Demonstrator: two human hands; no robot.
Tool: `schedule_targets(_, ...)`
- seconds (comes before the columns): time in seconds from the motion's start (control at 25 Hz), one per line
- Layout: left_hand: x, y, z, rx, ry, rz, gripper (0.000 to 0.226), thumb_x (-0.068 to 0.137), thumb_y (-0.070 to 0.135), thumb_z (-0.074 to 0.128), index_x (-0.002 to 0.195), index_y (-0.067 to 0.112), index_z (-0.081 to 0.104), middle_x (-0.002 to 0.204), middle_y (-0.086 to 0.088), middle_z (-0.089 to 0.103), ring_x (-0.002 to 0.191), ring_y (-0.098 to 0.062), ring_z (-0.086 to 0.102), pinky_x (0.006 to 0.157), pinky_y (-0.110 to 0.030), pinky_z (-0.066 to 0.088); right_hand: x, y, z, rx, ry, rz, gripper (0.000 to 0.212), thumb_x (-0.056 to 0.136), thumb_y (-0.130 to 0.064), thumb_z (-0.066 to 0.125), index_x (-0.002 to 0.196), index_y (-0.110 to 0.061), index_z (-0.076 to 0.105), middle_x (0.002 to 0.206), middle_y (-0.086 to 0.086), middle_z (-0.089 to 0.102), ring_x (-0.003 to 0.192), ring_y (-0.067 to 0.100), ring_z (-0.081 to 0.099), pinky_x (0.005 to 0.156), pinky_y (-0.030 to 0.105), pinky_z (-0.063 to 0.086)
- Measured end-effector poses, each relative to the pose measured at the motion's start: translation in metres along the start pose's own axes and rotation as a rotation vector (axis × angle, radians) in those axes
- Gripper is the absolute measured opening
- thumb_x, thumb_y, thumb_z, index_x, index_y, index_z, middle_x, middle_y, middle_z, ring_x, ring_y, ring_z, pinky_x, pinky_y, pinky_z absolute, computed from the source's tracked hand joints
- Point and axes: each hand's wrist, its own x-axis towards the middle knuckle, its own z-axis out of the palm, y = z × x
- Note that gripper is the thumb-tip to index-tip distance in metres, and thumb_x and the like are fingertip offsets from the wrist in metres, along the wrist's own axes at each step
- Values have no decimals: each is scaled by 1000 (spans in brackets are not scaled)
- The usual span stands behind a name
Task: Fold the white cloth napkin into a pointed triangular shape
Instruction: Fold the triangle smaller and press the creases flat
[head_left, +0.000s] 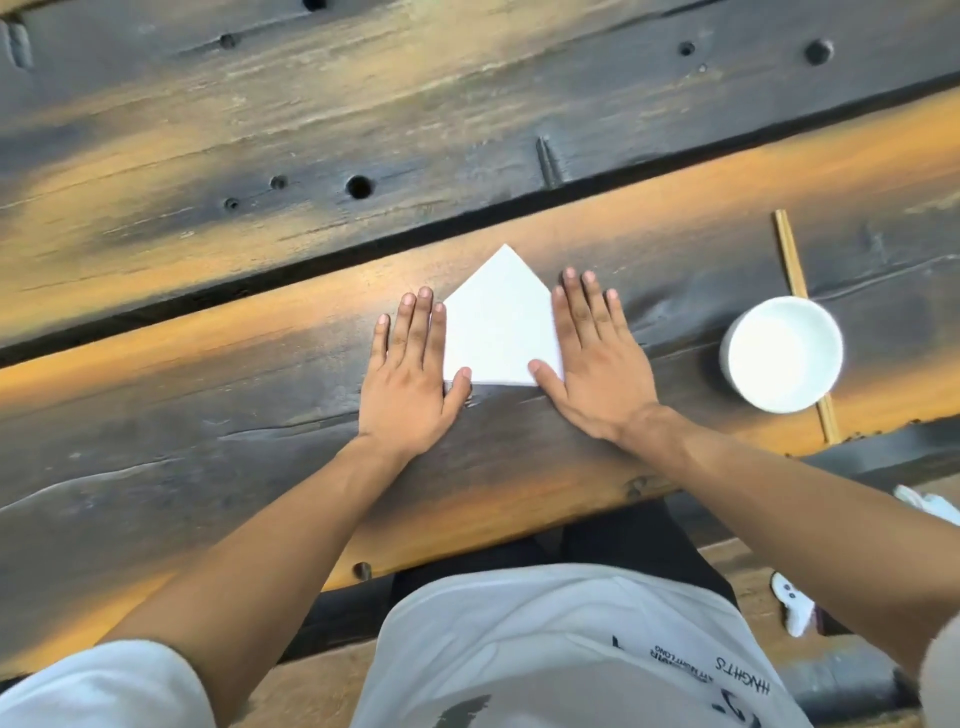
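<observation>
At frame centre on the dark plank wooden table (208, 364), the left hand (410, 374) lies flat, fingers straight, thumb on the white cloth napkin (500, 322), folded to a point. The right hand (592, 358) lies equally flat, thumb on it. Right: a white round bowl (782, 354), contents indiscernible, over wooden chopsticks (791, 254). Lower right, the grey shirt (545, 649) reads "HEIGHTS", upside down.

It looks like a place to eat: right of the right hand (597, 358), a white bowl (783, 354) and chopsticks (791, 257) lie on an old wooden table (208, 395).
</observation>
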Motion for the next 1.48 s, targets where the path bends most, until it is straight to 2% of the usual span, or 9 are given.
schedule_targets(0.2, 7, 10, -15, -150, 133, -26, 72, 107, 44, 26, 162, 0, 12, 171, -17, 4, 160, -29, 0, 130, -49, 2, 51, -42, -34, 98, 171, -84, 74, 105, -47, 27, 160, -2, 9, 169, 13, -2, 156, 34, -1, 127, 48, 1)
schedule_targets(0.4, 18, 9, -2, -20, 33, -47, 75, 106, 48, 23, 163, 1, 8, 172, -17, 2, 160, -28, -1, 129, -51, 6, 81, -36, -8, -16, 17, -268, 71, 107, -46, 24, 161, -5, 5, 170, 12, 0, 157, 26, -4, 127, 47, 4)
schedule_targets(0.56, 19, 12, -5, -55, 4, -54, 77, 106, 51, 21, 163, 3, 4, 172, -16, -3, 159, -27, -5, 129, -51, 3, 82, -35, -12, 4, -5, -254, 73, 106, -49, 21, 161, -5, 4, 170, 11, -1, 157, 25, -5, 127, 47, 4)
schedule_targets(0.76, -14, -10, -2, -38, -47, -209, 80, 107, 56, 17, 163, 2, -2, 171, -16, -11, 158, -27, -13, 129, -46, -5, 60, -13, -13, 12, 24, -238, 74, 105, -50, 19, 160, -2, 5, 169, 13, -2, 157, 28, -2, 127, 47, 1)
schedule_targets(0.88, -18, -15, 1, -19, -72, -202, 81, 106, 58, 14, 162, 3, -7, 171, -15, -15, 158, -26, -16, 129, -45, -7, 45, -1, -3, 28, -9, -177, 75, 105, -51, 21, 161, -4, 2, 170, 11, 0, 157, 26, -3, 127, 49, 3)
schedule_targets(1.12, -19, -8, -15, -20, -37, -217, 83, 105, 59, 13, 163, 2, 0, 171, -18, -9, 158, -30, -12, 128, -50, -9, 36, -3, -18, 90, 21, -117, 73, 106, -48, 24, 161, -4, 5, 170, 12, 1, 157, 27, -2, 127, 44, -4)
schedule_targets(1.24, 4, 15, -23, -86, 56, -127, 79, 106, 55, 22, 163, 2, 5, 171, -20, -3, 159, -33, -5, 128, -52, -2, 11, -6, -12, 134, 42, -84, 71, 107, -46, 25, 160, -2, 8, 169, 13, 2, 157, 28, -1, 127, 44, -4)
schedule_targets(1.36, 27, 31, -14, -13, -17, 63, 75, 107, 54, 22, 164, 11, 0, 172, -15, -5, 159, -30, -6, 128, -53, 0, -7, 3, 6, 71, -23, -66, 73, 106, -48, 23, 161, -4, 6, 170, 13, 1, 157, 28, -2, 127, 47, 0)
schedule_targets(1.48, 31, 30, -2, 40, -39, 90, 74, 106, 55, 19, 165, 13, 1, 172, -14, -3, 159, -30, -4, 128, -55, 1, -5, 0, 11, 49, -23, -75, 73, 105, -49, 26, 161, -4, 8, 170, 13, 3, 157, 28, 1, 127, 48, 1)
